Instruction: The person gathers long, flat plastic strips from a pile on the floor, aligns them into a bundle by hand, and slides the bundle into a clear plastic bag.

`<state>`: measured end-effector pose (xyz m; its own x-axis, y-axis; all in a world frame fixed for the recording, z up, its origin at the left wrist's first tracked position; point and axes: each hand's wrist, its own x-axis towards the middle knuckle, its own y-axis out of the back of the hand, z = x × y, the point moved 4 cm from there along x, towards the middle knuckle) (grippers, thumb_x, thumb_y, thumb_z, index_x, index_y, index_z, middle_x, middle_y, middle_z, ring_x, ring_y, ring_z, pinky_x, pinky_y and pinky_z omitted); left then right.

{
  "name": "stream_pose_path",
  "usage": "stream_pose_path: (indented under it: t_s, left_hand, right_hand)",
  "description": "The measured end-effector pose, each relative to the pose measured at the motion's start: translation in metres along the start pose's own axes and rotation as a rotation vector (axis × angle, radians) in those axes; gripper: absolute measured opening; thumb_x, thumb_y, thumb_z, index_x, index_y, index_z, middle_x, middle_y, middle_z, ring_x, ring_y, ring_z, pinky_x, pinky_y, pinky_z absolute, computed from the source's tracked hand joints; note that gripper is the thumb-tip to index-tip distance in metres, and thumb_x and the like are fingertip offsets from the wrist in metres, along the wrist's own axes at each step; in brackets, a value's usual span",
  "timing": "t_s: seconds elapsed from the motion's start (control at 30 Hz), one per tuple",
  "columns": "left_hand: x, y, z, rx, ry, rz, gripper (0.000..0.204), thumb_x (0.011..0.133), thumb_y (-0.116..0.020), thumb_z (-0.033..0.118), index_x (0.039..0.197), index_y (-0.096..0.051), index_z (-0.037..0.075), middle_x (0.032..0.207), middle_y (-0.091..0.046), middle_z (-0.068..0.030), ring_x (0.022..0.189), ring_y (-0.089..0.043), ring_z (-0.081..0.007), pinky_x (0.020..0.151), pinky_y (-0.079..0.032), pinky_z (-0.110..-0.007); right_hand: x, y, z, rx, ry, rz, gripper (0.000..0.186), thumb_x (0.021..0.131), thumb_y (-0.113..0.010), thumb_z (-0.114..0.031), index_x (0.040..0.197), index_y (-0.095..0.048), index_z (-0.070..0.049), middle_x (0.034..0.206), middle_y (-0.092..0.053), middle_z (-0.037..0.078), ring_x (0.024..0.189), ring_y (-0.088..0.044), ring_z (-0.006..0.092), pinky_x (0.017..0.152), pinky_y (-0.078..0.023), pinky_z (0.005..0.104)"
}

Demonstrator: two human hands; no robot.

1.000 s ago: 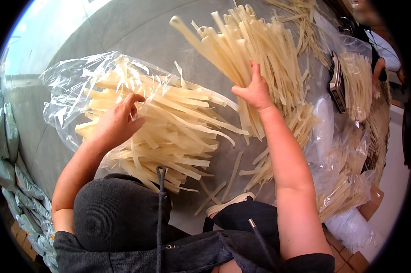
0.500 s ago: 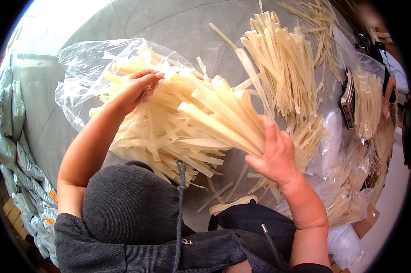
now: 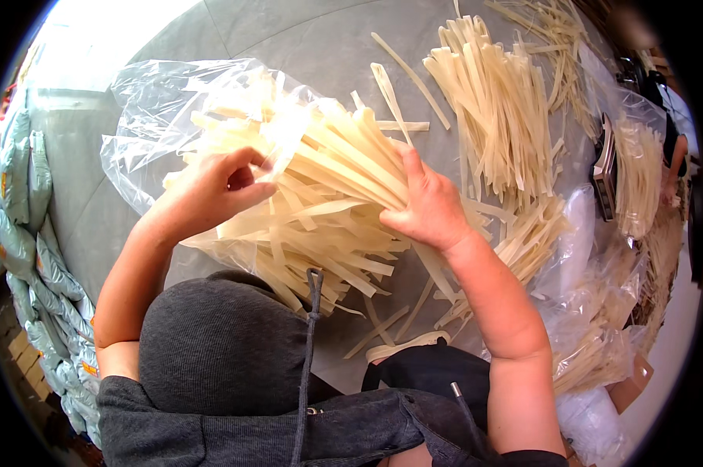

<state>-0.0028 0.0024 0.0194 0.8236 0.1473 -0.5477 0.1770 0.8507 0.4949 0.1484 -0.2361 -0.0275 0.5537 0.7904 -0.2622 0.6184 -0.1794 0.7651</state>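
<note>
A clear plastic bag (image 3: 145, 105) full of loose, pale cream flat strips (image 3: 305, 249) lies before me. My left hand (image 3: 227, 187) is curled at the bag's near side, its fingertips on the plastic. My right hand (image 3: 421, 202) grips a fanned bundle of long strips (image 3: 347, 148), whose far end reaches over the bag's contents. Beyond my right hand another heap of strips (image 3: 495, 117) lies on the grey floor.
Stacked pale-blue packages (image 3: 28, 265) line the left. More strips (image 3: 561, 47) lie at the back right. Bagged strips (image 3: 635, 171), a dark metallic object (image 3: 604, 171) and cardboard (image 3: 631, 385) are on the right, with part of another person (image 3: 674, 148) at the edge.
My right hand has taken a bundle from the right heap and carried it leftward over the bag. My left hand moved up along the plastic, then back down toward me.
</note>
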Motion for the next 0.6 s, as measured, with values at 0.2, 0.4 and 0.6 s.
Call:
stream_pose_path:
  t_s: [0.2, 0.4, 0.6]
  left_hand:
    - [-0.024, -0.029, -0.035, 0.045, -0.145, -0.061, 0.043, 0.084, -0.076, 0.025, 0.118, -0.058, 0.006, 0.116, -0.056, -0.0084, 0.091, -0.062, -0.0174, 0.075, -0.055, -0.032]
    - [-0.032, -0.075, -0.068, -0.069, 0.131, 0.127, 0.044, 0.085, -0.07, 0.011, 0.124, -0.049, 0.007, 0.093, -0.063, -0.0058, 0.082, -0.065, -0.0164, 0.072, -0.054, -0.03]
    - [-0.041, -0.062, -0.081, -0.481, 0.091, 0.429, 0.018, 0.089, -0.063, 0.005, 0.107, -0.063, 0.005, 0.084, -0.061, 0.0011, 0.071, -0.056, -0.0045, 0.064, -0.05, -0.022]
  right_hand:
    - [0.008, 0.001, 0.035, 0.04, -0.178, -0.068, 0.078, 0.062, -0.07, -0.026, 0.131, -0.036, -0.012, 0.094, -0.067, 0.02, 0.089, -0.065, 0.0398, 0.08, -0.052, 0.0448]
    - [-0.001, 0.008, 0.044, 0.035, -0.204, -0.044, 0.08, 0.062, -0.07, -0.025, 0.133, -0.034, -0.013, 0.095, -0.067, 0.02, 0.09, -0.065, 0.0402, 0.081, -0.052, 0.045]
    - [-0.03, 0.005, 0.038, -0.04, -0.146, -0.007, 0.08, 0.064, -0.071, -0.023, 0.133, -0.033, -0.012, 0.106, -0.064, 0.02, 0.091, -0.064, 0.0399, 0.079, -0.052, 0.0459]
